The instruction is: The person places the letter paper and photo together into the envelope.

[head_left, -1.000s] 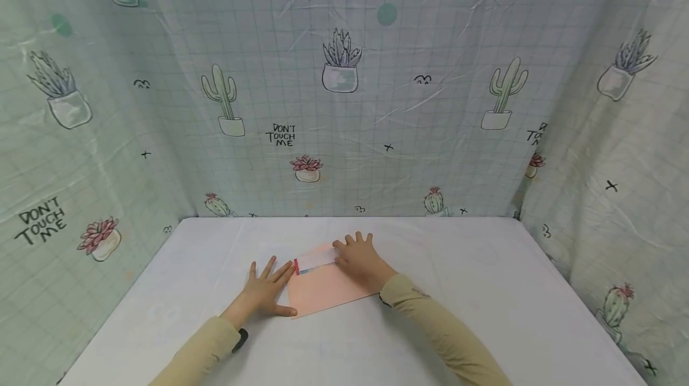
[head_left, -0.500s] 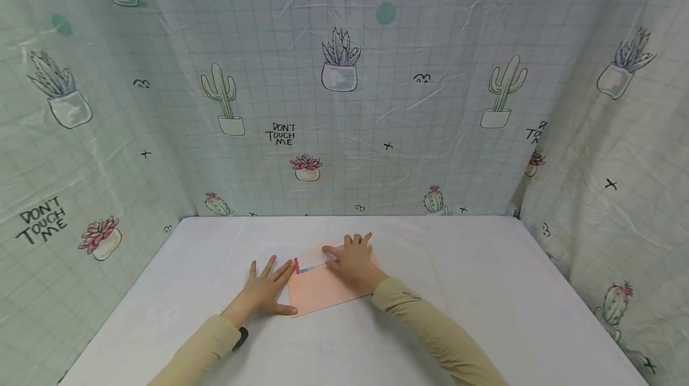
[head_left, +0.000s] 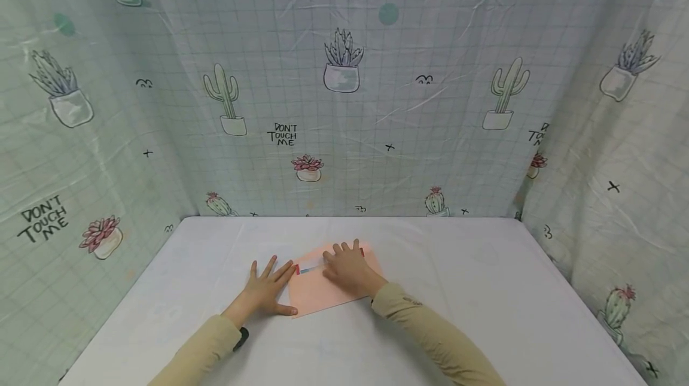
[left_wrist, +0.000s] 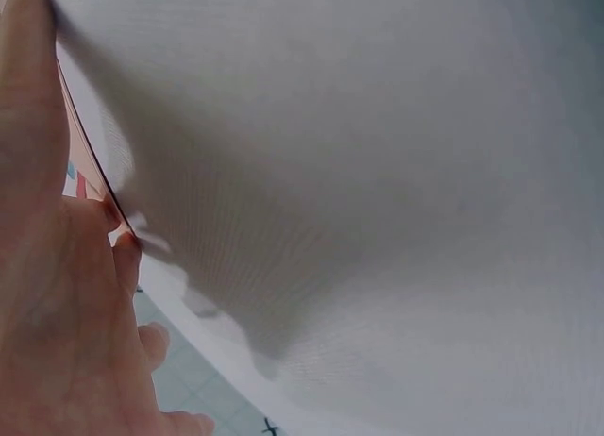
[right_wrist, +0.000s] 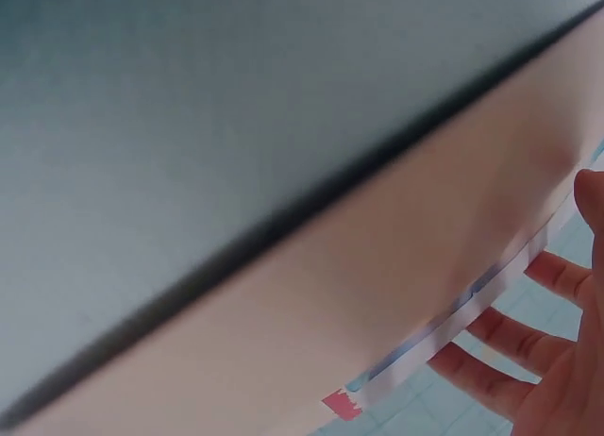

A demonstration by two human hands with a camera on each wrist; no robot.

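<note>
A flat peach-coloured paper piece (head_left: 317,296), perhaps an envelope, lies slightly askew on the white table. Along its upper part runs a pale strip (head_left: 310,269) with red ends and a blue edge. At the paper's left side my left hand (head_left: 265,290) rests with fingers spread, fingertips and thumb touching its edge. My right hand (head_left: 347,269) lies over the strip, its fingers reaching across it and covering the middle. In the right wrist view the strip (right_wrist: 462,323) runs below the extended fingers (right_wrist: 486,375). Nothing is seen gripped by either hand.
The white table (head_left: 457,314) spreads around the paper. A curtain (head_left: 398,111) printed with cacti hangs behind and on both sides. A dark band (head_left: 240,339) shows at the left cuff.
My right hand has slid left along the strip and then slightly towards me. The strip's right red end now shows beside its fingers. My left hand stays in place.
</note>
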